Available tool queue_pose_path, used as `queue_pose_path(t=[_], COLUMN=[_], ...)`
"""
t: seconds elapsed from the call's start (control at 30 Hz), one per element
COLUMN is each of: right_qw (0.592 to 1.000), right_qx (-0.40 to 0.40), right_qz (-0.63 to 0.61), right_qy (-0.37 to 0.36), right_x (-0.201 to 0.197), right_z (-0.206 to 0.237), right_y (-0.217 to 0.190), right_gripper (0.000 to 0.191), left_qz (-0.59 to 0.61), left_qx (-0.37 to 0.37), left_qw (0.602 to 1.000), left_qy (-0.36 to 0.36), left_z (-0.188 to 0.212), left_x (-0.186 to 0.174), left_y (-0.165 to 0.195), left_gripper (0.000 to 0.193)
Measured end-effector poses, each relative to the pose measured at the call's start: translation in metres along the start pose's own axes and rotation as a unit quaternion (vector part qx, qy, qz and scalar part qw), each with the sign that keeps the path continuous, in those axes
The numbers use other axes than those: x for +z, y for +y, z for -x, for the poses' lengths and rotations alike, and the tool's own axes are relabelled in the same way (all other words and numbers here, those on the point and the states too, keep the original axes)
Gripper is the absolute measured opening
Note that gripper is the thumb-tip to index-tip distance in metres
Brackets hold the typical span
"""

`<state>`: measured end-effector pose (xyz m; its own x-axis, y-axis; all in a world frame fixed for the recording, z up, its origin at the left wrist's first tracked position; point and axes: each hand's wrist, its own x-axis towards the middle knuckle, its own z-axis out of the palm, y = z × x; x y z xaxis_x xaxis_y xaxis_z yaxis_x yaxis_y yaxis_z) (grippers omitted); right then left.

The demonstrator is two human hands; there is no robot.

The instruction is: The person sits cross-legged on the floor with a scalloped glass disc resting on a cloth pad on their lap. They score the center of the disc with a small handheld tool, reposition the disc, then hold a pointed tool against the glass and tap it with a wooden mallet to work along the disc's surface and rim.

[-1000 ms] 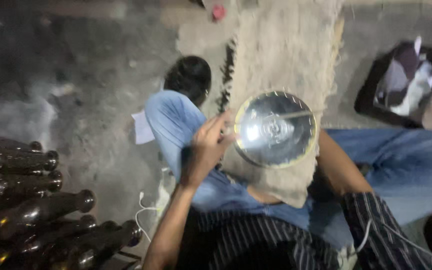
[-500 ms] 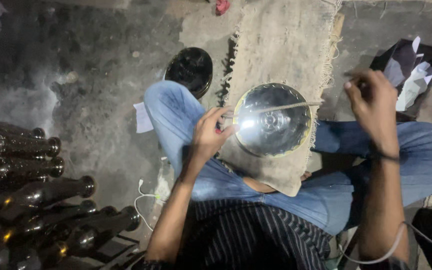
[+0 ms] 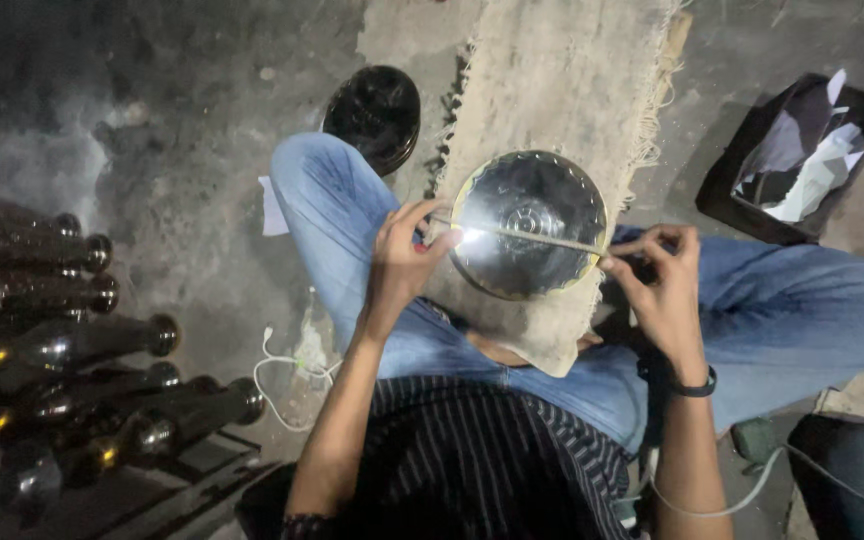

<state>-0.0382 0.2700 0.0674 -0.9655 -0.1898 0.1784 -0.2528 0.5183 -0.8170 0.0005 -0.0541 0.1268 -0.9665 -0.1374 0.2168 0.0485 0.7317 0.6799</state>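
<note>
Over the lap, on a burlap cloth (image 3: 552,90) spread across the jeans-clad legs, sits a shiny round metal bowl (image 3: 529,225) with a scalloped rim. Left hand (image 3: 399,265) pinches its left edge, fingers closed on the rim. Right hand (image 3: 658,282) pinches the end of a thin stick (image 3: 542,237) laid straight across the bowl's mouth, rim to rim. Judgement: work appears mid-course, stick seated across the bowl; the pictures show nothing completed. Dark metal posts (image 3: 62,345) lie stacked well apart, at left.
</note>
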Motion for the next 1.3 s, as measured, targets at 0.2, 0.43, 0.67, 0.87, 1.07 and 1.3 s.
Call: queue_pose_path(t=[0.2,0.43,0.67,0.87,1.07,1.3], right_qw=[0.999,0.999,0.988,0.994,0.993,0.987], right_qx=[0.009,0.028,0.130,0.095,0.095,0.105], right_qz=[-0.031,-0.022,-0.080,0.058,0.068,0.119], right_qy=[0.010,-0.009,-0.006,-0.017,-0.008,0.000], right_x=[-0.013,0.004,0.017,0.032,0.043,0.041], right_z=[-0.001,-0.013,-0.014,-0.011,-0.009,-0.008], right_y=[-0.026,-0.058,-0.064,-0.071,-0.080,-0.088], right_gripper=[0.030,0.057,0.044,0.049,0.048,0.049], left_qz=[0.024,-0.029,-0.045,0.023,0.044,0.073], left_qx=[0.069,0.024,0.063,0.047,0.080,0.002], left_qw=[0.997,0.999,0.997,0.996,0.992,0.992], left_qy=[0.017,-0.022,-0.014,-0.072,-0.082,-0.107], left_z=[-0.003,-0.019,-0.018,-0.028,-0.028,-0.022], left_x=[-0.010,-0.004,-0.012,-0.035,-0.047,-0.047], left_y=[0.019,0.004,-0.010,-0.023,-0.036,-0.031], left_gripper=[0.038,0.035,0.043,0.045,0.050,0.048])
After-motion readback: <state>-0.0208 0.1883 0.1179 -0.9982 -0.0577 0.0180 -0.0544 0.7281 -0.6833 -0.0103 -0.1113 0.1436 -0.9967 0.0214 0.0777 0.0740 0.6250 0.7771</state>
